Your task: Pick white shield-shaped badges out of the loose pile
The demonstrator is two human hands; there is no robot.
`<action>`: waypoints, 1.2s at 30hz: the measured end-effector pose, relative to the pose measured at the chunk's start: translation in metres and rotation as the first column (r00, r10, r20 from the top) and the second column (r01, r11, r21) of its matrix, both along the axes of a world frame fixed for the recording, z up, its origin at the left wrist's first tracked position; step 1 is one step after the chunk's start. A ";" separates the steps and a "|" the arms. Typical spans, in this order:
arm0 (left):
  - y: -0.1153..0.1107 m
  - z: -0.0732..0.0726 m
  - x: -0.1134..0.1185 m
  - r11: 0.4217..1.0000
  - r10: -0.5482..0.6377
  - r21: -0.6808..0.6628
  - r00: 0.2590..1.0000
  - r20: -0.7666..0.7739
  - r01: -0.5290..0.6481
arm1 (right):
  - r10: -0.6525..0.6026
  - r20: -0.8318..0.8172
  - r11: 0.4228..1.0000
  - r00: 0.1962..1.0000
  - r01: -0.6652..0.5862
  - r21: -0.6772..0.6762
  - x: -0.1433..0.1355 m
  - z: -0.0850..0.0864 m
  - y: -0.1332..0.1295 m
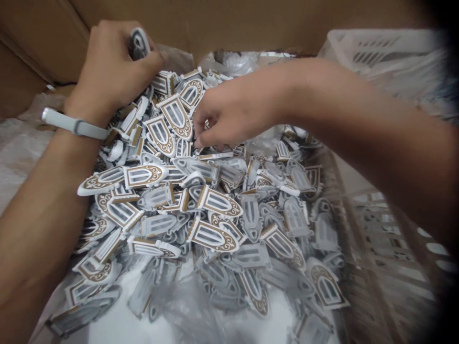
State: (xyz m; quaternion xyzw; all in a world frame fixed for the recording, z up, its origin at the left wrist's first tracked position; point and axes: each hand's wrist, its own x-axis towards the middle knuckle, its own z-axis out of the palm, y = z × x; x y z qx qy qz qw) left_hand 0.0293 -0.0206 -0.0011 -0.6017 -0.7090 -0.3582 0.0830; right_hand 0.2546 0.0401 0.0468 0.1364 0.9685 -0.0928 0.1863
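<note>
My left hand (pixel 120 64) is raised over the far left of the pile, fingers wrapped round an arched, window-shaped plastic piece (pixel 139 43) whose looped end sticks up past the thumb. Over the upper middle of the pile, my right hand (pixel 224 117) reaches down with thumb and fingers curled together. Whatever lies between those fingertips is hidden. Around both hands spreads a heap of similar arched window pieces (pixel 215 236), white with brown scrollwork on the front and plain grey-white on the back. Two face-up window pieces (pixel 175 117) lie just left of my right fingertips.
Brown cardboard walls (pixel 251 21) stand behind the heap. A white plastic basket (pixel 376 48) is at the back right. Clear plastic film (pixel 186 306) covers part of the front, and more film (pixel 17 148) lies at the left. A grey band (pixel 81 125) circles my left wrist.
</note>
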 end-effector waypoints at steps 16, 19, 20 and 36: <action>0.002 0.000 0.000 1.000 0.015 -0.013 1.000 -0.007 -0.015 | -0.002 0.006 1.000 1.000 0.002 -0.004 -0.001 -0.001 0.001; 0.002 0.000 0.001 1.000 0.010 0.001 1.000 -0.003 -0.010 | -0.010 0.009 1.000 1.000 0.009 0.005 -0.001 -0.001 0.000; 0.002 0.000 0.001 1.000 0.012 0.003 1.000 -0.002 -0.012 | -0.011 0.008 1.000 1.000 0.011 0.004 -0.001 -0.001 0.000; 0.001 0.000 -0.001 1.000 0.009 -0.015 1.000 -0.019 -0.009 | -0.003 0.007 1.000 1.000 0.003 0.002 -0.001 -0.001 0.000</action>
